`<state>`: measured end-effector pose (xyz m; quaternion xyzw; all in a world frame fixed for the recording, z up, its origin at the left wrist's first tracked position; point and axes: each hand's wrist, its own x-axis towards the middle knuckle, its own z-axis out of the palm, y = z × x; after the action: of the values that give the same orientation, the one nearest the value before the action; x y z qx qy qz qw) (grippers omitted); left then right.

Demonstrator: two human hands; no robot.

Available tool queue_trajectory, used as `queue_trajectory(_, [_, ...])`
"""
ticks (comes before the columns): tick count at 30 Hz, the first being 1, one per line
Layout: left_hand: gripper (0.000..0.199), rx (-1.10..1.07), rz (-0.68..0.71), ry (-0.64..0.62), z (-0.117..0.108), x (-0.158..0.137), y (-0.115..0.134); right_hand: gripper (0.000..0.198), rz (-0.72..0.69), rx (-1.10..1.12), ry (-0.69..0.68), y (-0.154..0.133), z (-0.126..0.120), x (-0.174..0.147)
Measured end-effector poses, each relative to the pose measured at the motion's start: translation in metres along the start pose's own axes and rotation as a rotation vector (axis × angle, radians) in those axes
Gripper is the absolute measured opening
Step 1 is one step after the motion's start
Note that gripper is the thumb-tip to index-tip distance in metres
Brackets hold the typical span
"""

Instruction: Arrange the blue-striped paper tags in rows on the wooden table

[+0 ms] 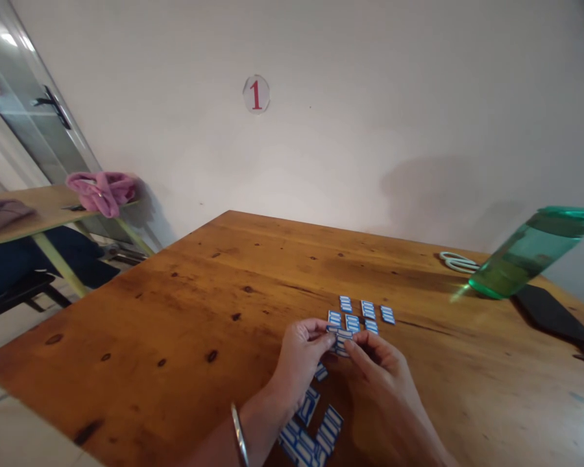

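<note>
Nearest the camera, a silver bracelet (239, 433) circles the left wrist. Ahead of it, the left hand (302, 350) pinches the left side of a small blue-and-white piece (343, 344), and the right hand (382, 363) has its fingers closed on the right side, so the piece sits between both sets of fingertips. Just beyond them, similar pieces (367, 309) lie in rough rows; on the near side, below the left hand, a loose cluster (329, 428) overlaps on the wooden tabletop (185, 318). Far right stand a tilted-looking green bottle (530, 253), a pale coiled cable (457, 262) and a flat black object (552, 312).
</note>
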<state>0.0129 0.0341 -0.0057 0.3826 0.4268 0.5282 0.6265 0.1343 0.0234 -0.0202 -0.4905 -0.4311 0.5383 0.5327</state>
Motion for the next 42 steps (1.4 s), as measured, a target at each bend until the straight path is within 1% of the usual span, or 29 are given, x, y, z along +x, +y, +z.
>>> queue_trajectory(4, [0.01, -0.012, -0.015, -0.011, 0.0, -0.001, 0.0, 0.031, -0.038, -0.049, 0.063, 0.002, -0.001, 0.004])
queue_trajectory(8, [0.012, -0.041, -0.022, -0.018, 0.0, -0.001, -0.001, 0.033, -0.06, -0.105, 0.101, -0.007, 0.002, 0.002])
queue_trajectory(13, [0.005, -0.004, -0.011, 0.033, 0.0, -0.002, 0.0, 0.03, -0.054, -0.105, 0.11, -0.014, 0.003, 0.0])
queue_trajectory(18, [0.004, 0.067, -0.044, 0.078, 0.0, -0.003, 0.001, 0.028, -0.053, -0.113, 0.093, -0.01, 0.0, 0.001])
queue_trajectory(25, [0.01, 0.077, -0.055, 0.059, 0.001, -0.005, 0.002, 0.03, -0.063, -0.138, 0.055, -0.003, -0.001, 0.001])
queue_trajectory(30, [0.013, 0.066, -0.086, 0.058, 0.003, -0.006, 0.003, 0.031, -0.045, -0.119, 0.064, -0.005, 0.0, -0.001])
queue_trajectory(36, [0.015, 0.056, -0.097, 0.036, 0.002, -0.003, -0.001, 0.028, -0.083, -0.091, 0.043, -0.001, -0.001, -0.001])
queue_trajectory(42, [0.017, 0.029, -0.093, 0.025, 0.002, -0.004, 0.001, 0.029, -0.016, -0.037, -0.01, -0.003, 0.0, -0.002])
